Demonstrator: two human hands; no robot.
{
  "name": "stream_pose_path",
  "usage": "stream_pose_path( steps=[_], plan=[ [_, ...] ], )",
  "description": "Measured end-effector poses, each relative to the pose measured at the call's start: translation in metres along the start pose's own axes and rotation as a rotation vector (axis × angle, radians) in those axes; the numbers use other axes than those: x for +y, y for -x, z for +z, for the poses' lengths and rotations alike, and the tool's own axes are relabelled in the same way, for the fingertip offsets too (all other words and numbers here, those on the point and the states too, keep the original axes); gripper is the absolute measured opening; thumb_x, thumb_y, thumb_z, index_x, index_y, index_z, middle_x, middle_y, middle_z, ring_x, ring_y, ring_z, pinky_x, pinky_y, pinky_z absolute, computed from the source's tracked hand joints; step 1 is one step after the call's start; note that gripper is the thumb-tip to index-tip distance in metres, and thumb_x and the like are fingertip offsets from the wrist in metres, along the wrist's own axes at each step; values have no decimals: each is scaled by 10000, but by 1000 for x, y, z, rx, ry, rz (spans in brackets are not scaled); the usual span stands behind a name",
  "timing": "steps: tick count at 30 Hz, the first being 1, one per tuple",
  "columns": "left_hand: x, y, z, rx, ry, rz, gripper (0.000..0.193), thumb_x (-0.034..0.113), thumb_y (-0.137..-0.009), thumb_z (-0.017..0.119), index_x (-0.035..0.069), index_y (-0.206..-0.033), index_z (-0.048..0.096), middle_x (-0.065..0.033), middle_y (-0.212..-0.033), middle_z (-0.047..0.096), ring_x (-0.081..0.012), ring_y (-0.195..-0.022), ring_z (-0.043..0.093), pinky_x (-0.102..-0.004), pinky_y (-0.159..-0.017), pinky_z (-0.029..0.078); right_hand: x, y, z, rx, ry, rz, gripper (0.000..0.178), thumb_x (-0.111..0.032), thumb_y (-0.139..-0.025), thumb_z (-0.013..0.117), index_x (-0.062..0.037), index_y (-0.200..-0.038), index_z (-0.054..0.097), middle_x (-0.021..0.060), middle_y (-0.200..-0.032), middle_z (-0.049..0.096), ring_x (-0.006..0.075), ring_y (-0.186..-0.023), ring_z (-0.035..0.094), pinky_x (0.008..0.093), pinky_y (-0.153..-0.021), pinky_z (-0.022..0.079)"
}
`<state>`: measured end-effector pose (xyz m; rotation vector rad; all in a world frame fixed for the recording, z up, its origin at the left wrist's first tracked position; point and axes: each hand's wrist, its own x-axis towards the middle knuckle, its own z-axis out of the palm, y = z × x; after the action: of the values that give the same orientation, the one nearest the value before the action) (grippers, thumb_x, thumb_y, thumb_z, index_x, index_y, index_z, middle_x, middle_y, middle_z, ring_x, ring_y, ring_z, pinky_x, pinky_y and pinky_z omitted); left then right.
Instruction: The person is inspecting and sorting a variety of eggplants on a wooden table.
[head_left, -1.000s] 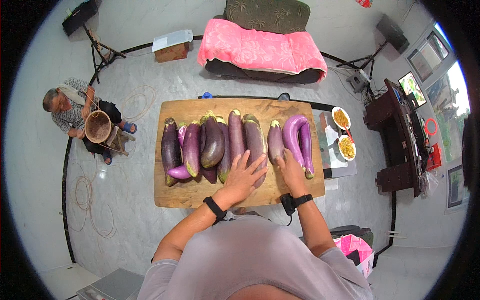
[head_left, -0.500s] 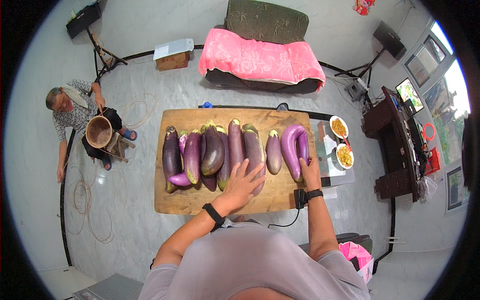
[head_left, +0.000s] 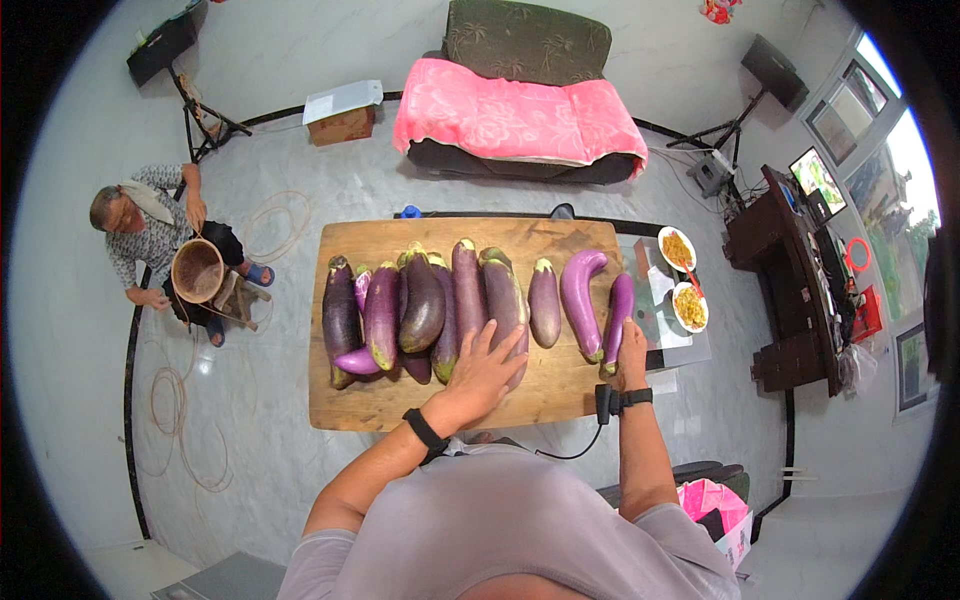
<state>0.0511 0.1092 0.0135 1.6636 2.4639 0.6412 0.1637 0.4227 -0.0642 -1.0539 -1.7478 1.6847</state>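
Observation:
Several purple eggplants lie in a row, stems mostly away from me, on the wooden table [head_left: 400, 405]. My left hand [head_left: 484, 372] is spread flat with its fingertips on the near part of a long dark eggplant [head_left: 503, 290]. At the table's right edge my right hand [head_left: 631, 355] is closed round the lower part of a slim, bright purple eggplant [head_left: 620, 300]. Left of it lies a curved purple eggplant [head_left: 577, 290], with a gap between them that narrows near me. A short eggplant [head_left: 545, 305] lies between the curved one and the row.
Two bowls of food [head_left: 677, 250] stand on a glass-topped table [head_left: 680, 345] at the right. A person [head_left: 150, 225] sits at the left with a round basket [head_left: 198, 270], coiled strips on the floor. A pink-covered sofa [head_left: 520, 115] stands beyond; a dark desk [head_left: 790, 290] is far right.
My right hand has shifted the slim eggplant right, away from the curved one. My left hand stays nearly in place. The seated person's lower hand has risen toward the basket.

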Motion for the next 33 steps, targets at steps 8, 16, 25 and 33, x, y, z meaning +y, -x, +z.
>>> stream_pose_path(
  steps=[8,16,25,33],
  plan=[
    [17,-12,-29,212,82,28,711,108,-727,712,173,-1384,449,-88,-1496,324,-399,-1378,248,-585,-1069,254,-86,63,10,-185,-1,-147,370,-230,-980,532,25,-1248,546,34,-1046,612,97,-885,552,246,-793,455],
    [19,-21,-60,417,-108,208,630,126,-653,745,172,-1252,555,-27,-1268,540,-290,-1229,450,-550,-1050,287,-132,101,44,-942,40,4,451,-193,-927,624,-13,-1322,504,44,-1145,603,149,-1058,555,304,-953,441],
    [15,3,-63,540,413,-463,516,127,-685,747,68,-1130,493,-142,-974,590,-369,-911,582,-417,-835,478,-85,-22,40,-204,1159,-985,520,-29,-777,602,-151,-1281,555,117,-1344,515,343,-1227,478,432,-1002,414],
    [17,17,-47,495,791,-612,572,192,-751,772,28,-1186,438,-128,-1039,582,-211,-955,577,-352,-869,472,-75,-63,61,-529,1502,-1242,432,-129,-885,475,-205,-1309,506,89,-1439,405,316,-1366,330,445,-1119,274]
  ],
)
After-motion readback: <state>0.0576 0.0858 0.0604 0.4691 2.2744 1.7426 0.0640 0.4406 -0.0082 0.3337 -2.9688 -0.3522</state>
